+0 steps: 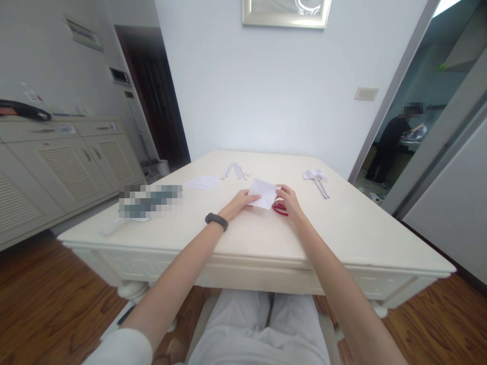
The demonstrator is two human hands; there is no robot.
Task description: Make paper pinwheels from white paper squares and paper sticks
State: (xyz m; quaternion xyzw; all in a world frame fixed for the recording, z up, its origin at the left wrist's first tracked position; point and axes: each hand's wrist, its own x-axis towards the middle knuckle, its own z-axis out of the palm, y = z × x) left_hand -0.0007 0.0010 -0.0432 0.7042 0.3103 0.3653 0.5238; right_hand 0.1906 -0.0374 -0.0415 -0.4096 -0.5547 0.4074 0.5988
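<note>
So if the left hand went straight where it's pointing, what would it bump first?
Past the four-cornered white paper it holds, the left hand would probably meet the right hand first, though depth is unclear.

You're wearing a dark grey, near-black band [216,221] on the left wrist, rounded, plain-looking, slightly bulkier toward its left end; finer markings are blurring out. A white sleeve [120,349] is showing at the near left, short, smooth, its hem leaving the forearm bare. You're also wearing pale grey-white trousers [243,324], loose-fitting, creasing across the near lap, fabric looking plain. Both your left hand [243,200] and right hand [289,200] are going ungloved.
</note>
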